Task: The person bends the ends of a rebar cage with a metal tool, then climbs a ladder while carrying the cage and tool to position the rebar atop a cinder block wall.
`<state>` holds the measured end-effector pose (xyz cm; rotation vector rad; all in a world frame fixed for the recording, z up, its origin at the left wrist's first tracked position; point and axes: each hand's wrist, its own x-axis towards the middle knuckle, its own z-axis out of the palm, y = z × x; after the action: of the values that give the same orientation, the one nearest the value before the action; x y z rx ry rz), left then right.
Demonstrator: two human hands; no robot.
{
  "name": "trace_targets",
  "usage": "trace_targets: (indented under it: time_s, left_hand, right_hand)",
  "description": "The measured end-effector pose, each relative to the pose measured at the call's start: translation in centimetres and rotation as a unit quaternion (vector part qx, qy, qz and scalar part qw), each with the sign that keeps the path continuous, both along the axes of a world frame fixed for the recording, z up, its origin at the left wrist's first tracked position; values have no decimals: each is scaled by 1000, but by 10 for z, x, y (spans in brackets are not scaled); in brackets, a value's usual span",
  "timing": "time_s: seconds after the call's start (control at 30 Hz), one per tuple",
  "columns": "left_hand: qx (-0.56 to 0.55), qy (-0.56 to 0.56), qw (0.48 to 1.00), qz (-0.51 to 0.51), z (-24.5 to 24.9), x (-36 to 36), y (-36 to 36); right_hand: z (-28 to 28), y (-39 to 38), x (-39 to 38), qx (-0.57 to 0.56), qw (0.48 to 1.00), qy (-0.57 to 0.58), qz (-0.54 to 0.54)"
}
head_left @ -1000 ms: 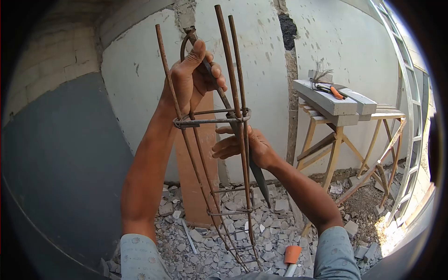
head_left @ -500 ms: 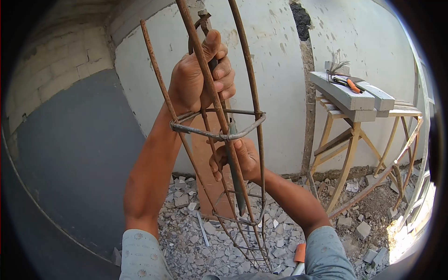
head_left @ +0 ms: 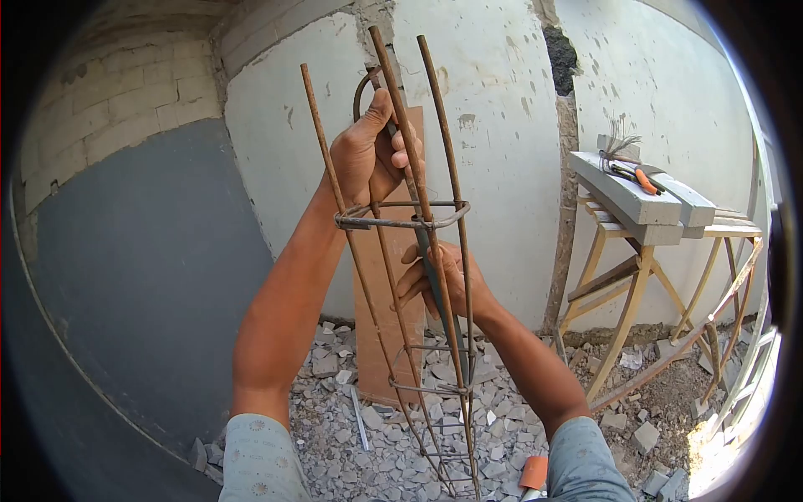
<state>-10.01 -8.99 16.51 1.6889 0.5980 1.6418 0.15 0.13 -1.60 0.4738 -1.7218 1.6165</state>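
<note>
Holding a rebar cage (head_left: 422,389) upright over a rubble-strewn floor (head_left: 343,418), long rusty bars pointing up in front of a pale wall (head_left: 502,125). Gripping with the left hand (head_left: 372,155), fingers clenched and thumb stretched upward, the upper shaft of a steel tool (head_left: 424,247) with a hooked top, just above the cage's top stirrup (head_left: 401,219). Closing the right hand (head_left: 439,280) just below that stirrup, fingers curled round the tool's lower shaft and, it seems, one front bar as well; hard to separate where they overlap. Running the tool aslant through the stirrup, from upper left down to lower right, inside the cage. Behind the cage, a brown board (head_left: 376,335) leaning against the wall. Off to the right, well apart from both hands, a wooden bench (head_left: 736,227) carrying grey blocks (head_left: 623,192), with orange-handled pliers (head_left: 642,178) and a bundle of wire (head_left: 617,138) lying on top
</note>
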Motion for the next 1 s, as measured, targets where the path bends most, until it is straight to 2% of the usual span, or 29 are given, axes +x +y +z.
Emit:
trace_targets:
  time_s: [0.03, 0.13, 0.27, 0.4, 0.5, 0.63, 0.7, 0.73, 0.83, 0.9, 1.0]
  left_hand:
    - [9, -5, 1000, -4, 0, -1, 2]
    - [25, -13, 997, -71, -2, 0, 11]
    - [74, 6, 993, -96, -3, 11, 13]
    - [73, 14, 993, -94, -6, 6, 10]
    - [67, 4, 995, -75, -7, 7, 6]
    - [53, 27, 992, -115, -8, 14, 0]
    - [49, -1, 996, -71, -11, 18, -9]
    - [49, 15, 993, -103, -10, 9, -7]
    - [71, 6, 997, -21, -11, 18, -16]
    - [70, 23, 997, -29, -11, 12, -14]
    - [73, 17, 997, 31, -15, 2, -7]
  right_hand:
    - [3, 10, 4, 52, 998, -16, -39]
    - [22, 8, 44, 9, 995, -79, -67]
    - [49, 17, 93, 80, 984, -119, -104]
    - [75, 16, 129, 113, 962, -184, -165]
    - [80, 6, 136, 149, 951, -172, -210]
    - [60, -1, 120, 115, 961, -141, -210]
    - [57, -5, 115, 97, 966, -147, -191]
    - [51, -4, 109, 84, 973, -136, -165]
    - [46, -9, 102, 66, 983, -112, -126]
    - [37, -15, 97, 38, 989, -104, -102]
    - [19, -20, 80, -7, 996, -66, -51]
